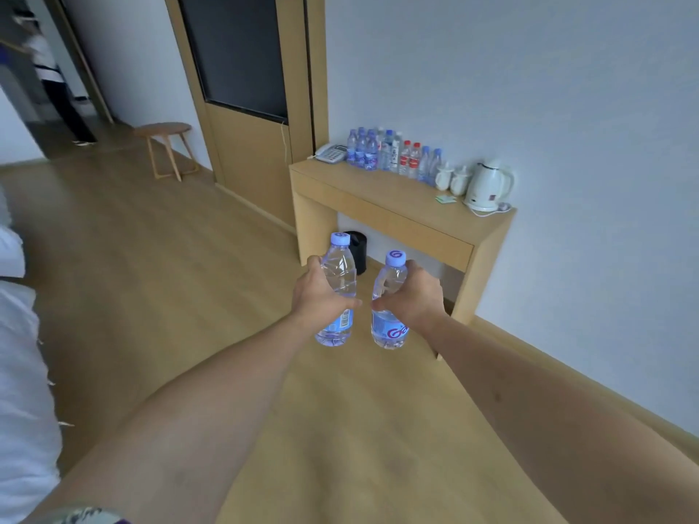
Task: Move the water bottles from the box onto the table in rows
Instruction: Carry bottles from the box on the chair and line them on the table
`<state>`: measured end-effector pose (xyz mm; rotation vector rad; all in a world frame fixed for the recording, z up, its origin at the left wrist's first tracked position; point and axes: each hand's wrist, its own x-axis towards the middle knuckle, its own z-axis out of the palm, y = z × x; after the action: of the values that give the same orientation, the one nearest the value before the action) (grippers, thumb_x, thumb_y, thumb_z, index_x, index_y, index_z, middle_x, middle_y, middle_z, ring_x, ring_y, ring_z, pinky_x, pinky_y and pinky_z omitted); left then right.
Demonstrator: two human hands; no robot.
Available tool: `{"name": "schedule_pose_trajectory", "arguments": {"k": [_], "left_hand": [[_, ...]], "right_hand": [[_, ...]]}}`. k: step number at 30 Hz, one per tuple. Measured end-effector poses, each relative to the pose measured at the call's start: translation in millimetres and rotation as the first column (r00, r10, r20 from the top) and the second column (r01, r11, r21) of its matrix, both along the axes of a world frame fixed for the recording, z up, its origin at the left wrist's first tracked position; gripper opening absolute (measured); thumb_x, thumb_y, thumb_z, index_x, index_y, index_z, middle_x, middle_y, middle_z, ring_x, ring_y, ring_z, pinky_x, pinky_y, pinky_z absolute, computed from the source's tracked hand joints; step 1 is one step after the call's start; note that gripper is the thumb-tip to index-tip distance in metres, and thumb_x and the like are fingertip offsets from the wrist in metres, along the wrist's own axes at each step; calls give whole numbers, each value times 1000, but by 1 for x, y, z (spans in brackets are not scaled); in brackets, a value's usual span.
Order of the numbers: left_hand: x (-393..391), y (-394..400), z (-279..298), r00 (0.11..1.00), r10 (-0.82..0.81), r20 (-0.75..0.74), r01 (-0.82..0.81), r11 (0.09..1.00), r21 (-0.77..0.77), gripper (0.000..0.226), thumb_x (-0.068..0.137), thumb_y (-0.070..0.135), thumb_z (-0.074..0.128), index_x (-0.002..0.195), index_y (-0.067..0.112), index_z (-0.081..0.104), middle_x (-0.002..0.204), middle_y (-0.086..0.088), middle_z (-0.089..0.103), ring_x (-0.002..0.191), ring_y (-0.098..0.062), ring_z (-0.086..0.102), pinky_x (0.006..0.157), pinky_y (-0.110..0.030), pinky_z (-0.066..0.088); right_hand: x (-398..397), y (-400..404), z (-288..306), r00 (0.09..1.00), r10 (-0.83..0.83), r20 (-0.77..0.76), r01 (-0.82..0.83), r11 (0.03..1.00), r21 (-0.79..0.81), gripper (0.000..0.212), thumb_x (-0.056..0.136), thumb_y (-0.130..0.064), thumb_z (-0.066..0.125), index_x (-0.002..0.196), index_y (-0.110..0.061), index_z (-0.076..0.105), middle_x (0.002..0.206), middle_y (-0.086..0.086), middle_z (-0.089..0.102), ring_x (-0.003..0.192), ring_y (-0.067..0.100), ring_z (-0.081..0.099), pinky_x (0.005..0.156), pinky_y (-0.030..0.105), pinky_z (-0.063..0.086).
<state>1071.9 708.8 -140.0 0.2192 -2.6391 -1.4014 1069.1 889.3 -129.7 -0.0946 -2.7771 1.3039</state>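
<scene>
Left hand is gripping one bottle, right hand is gripping another, both upright, held side by side over the floor. Table is sitting ahead against the wall, carrying a bottle row, phone, two cups and kettle.

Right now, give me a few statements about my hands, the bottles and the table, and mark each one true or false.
1. Each hand grips one water bottle: the left hand and the right hand. True.
2. The carried bottles have red caps. False: the left bottle and the right bottle have pale purple caps.
3. Bottles already stand on the table. True.
4. The kettle sits on the floor. False: it stands on the table.
</scene>
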Motion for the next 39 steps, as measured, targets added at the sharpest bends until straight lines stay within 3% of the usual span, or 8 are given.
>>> {"name": "schedule_pose_trajectory", "arguments": {"k": [4,8,13,18,22,28,33,39], "left_hand": [[-60,-5,-1,1000,8,8,-8,1000,-8,88,48,36,95,110,32,33,93,15,56,95,-17,61,71,-30,46],[-132,-16,-14,1000,1,28,-1,1000,13,89,47,35,95,117,25,41,101,6,59,95,-19,63,78,-37,55],[-240,-36,-35,997,-65,38,62,996,63,98,43,40,99,121,25,42,98,13,64,95,-13,64,81,-37,55],[-358,-60,-30,988,-143,63,140,989,48,87,50,30,97,115,27,40,92,18,65,93,-11,66,81,-37,55],[-447,-71,-12,982,-182,49,182,983,11,81,56,26,93,112,27,35,85,20,55,83,-10,61,68,-29,48],[-545,-70,-18,964,-252,84,254,967,-8,82,56,27,94,111,26,34,93,10,58,88,-13,62,69,-28,50],[-644,-57,-35,958,-268,98,272,962,-25,89,53,28,96,119,19,37,108,2,68,101,-24,64,87,-41,55],[-786,-34,-34,959,-272,79,278,957,-87,90,52,33,97,118,20,36,106,5,63,100,-24,61,86,-40,54]], "right_hand": [[-67,-7,-6,1000,26,17,-27,1000,7,68,50,-33,89,108,-26,53,91,-8,65,84,17,64,65,29,52],[-135,-21,-18,999,42,31,-42,999,26,68,50,-36,90,105,-27,51,86,-13,60,79,13,60,54,23,41],[-236,-45,-37,999,-21,29,19,999,45,70,49,-36,90,107,-24,54,90,-8,64,81,15,63,58,25,46],[-334,-68,-35,994,-95,47,94,995,32,69,51,-34,90,109,-24,54,90,-8,63,82,16,62,58,25,45],[-404,-78,-30,984,-169,55,169,986,17,70,52,-34,91,111,-23,55,96,-7,66,84,16,63,60,26,47],[-502,-76,-28,967,-229,108,226,973,46,67,50,-39,90,105,-26,52,91,-8,63,81,15,62,57,26,46],[-602,-64,-42,967,-243,79,242,970,20,68,49,-37,90,106,-26,55,93,-6,63,80,15,62,57,26,46],[-742,-39,-47,962,-258,87,259,966,2,66,51,-39,93,99,-25,51,86,-9,58,73,12,55,48,20,33]]}}
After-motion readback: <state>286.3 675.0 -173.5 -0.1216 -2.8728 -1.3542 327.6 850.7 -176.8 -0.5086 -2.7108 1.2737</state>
